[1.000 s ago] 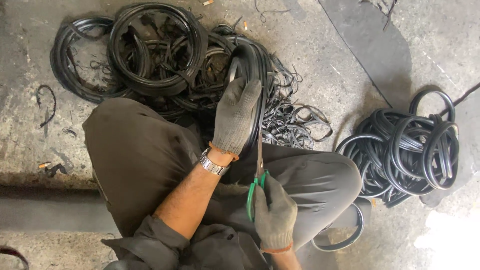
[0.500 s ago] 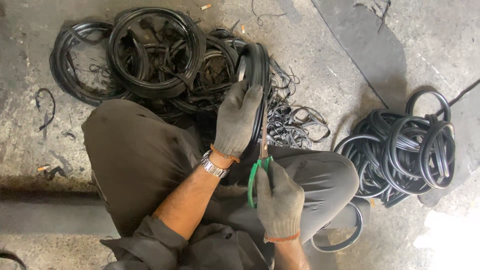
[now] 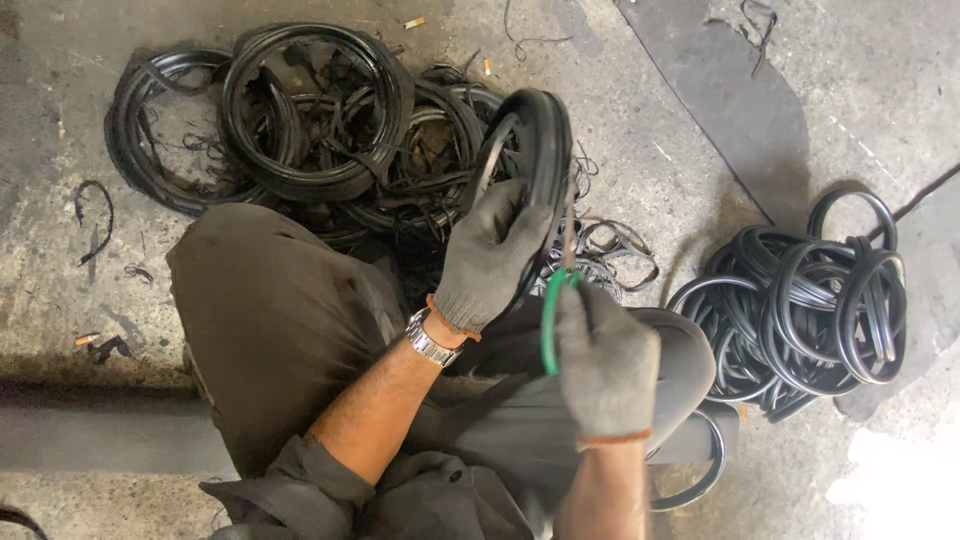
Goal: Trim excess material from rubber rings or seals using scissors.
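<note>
Left gloved hand clamps a black rubber ring, upright above the lap. Right gloved hand closed on green-handled scissors. Ring looks light, floppy; hold near the cut edge.

Grey knit work gloves, bare forearms, dull olive-brown work clothes.

Left hand covered by a grey knitted glove, slightly soiled, ending in a thin orange-trimmed cuff at the wrist. Just below that cuff, a silver metal wristwatch with a linked bracelet band. Right hand in a matching grey knit glove, same orange edging at the cuff. Both forearms bare from glove to elbow. Sleeves of a dark olive shirt pushed up and bunched in thick creases. Trousers in the same drab brown-olive cloth, loose, wrinkled, faintly dusty over the knees.
</note>
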